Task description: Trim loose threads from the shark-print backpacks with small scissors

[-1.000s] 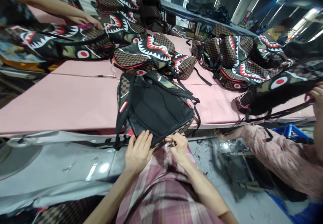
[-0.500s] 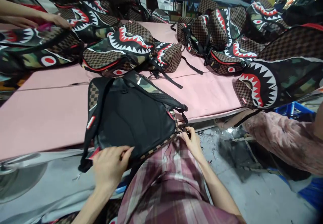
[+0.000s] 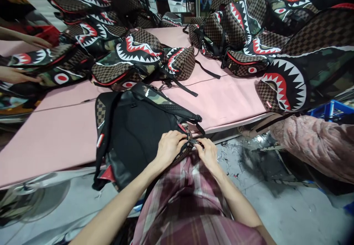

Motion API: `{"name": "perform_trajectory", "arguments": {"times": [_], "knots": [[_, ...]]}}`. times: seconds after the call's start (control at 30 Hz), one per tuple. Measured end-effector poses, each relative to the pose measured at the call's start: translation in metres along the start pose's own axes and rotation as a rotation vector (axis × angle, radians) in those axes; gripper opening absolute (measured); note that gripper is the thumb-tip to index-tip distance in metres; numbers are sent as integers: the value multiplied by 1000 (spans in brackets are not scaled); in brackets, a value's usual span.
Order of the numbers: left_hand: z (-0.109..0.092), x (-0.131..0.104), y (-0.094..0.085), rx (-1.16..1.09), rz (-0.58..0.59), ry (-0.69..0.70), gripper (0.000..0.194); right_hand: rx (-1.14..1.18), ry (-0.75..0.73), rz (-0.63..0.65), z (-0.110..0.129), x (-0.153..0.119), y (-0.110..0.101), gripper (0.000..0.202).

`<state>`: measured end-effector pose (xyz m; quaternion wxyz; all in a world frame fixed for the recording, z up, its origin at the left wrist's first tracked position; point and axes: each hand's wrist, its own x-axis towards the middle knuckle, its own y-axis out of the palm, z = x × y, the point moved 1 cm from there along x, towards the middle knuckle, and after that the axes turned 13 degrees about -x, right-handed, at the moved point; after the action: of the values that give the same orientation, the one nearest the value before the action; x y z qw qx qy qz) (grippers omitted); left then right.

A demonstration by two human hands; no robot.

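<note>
A backpack (image 3: 138,134) lies back side up at the near table edge, its black padded back and straps showing and brown checks along its edge. My left hand (image 3: 170,147) rests over its lower right part, with thumb and fingers pinched on the checked edge near the corner. Close beside it, my right hand (image 3: 207,153) is closed on a small dark tool (image 3: 197,142) that looks like thread snips. The tool's tip points left at the pinched edge, almost touching my left fingertips. Any thread between them is too small to see.
Several shark-mouth backpacks (image 3: 141,55) lie across the pink table (image 3: 69,127), more at the back right. A large one (image 3: 312,75) hangs over the edge at right. Another person's hands (image 3: 19,74) touch a bag at far left. A person's pink patterned clothing (image 3: 318,142) shows at right.
My left hand has moved right from the backpack's lower left edge to the corner beside my right hand. The other person's hands at far left have moved apart on their bag.
</note>
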<state>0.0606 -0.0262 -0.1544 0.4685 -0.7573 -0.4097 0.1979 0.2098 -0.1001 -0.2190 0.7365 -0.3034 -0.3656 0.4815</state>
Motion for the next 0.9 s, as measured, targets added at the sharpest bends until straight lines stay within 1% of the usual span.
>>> {"name": "perform_trajectory", "arguments": {"times": [0.1, 0.23, 0.37, 0.47, 0.57, 0.63, 0.67, 0.7, 0.73, 0.77, 0.8, 0.83, 0.87, 0.9], "knots": [[-12, 6, 2, 125, 4, 37, 22, -46, -12, 14, 1, 2, -1, 16], [-22, 10, 6, 259, 55, 86, 23, -151, -61, 19, 0, 3, -4, 17], [-26, 13, 11, 254, 85, 119, 25, -224, -98, 7, 1, 3, -9, 18], [-32, 17, 14, 217, 103, 118, 28, -237, -110, 7, 4, 5, -12, 17], [-44, 14, 12, 148, 121, 112, 28, -149, -90, 9, 0, 5, -11, 20], [-48, 3, 6, 92, 139, 117, 24, 5, -21, 32, -9, 5, -9, 25], [-47, -7, 1, 45, 159, 130, 22, 90, 31, 52, -16, 6, -8, 29], [-42, -19, -4, -44, 198, 147, 21, 164, 88, 74, -23, 6, -6, 33], [-32, -35, -11, -162, 237, 141, 21, 215, 145, 90, -31, 8, -4, 37], [-18, -54, -17, -329, 263, 97, 23, 244, 194, 97, -37, 9, -3, 42], [0, -74, -24, -514, 280, 0, 27, 257, 235, 94, -42, 12, -2, 47], [22, -96, -30, -637, 198, -205, 33, 266, 265, 87, -44, 16, 0, 51], [46, -118, -37, -678, 47, -479, 36, 278, 278, 88, -42, 20, 0, 54], [69, -139, -43, -650, -50, -620, 43, 290, 272, 98, -37, 25, 1, 54]]}}
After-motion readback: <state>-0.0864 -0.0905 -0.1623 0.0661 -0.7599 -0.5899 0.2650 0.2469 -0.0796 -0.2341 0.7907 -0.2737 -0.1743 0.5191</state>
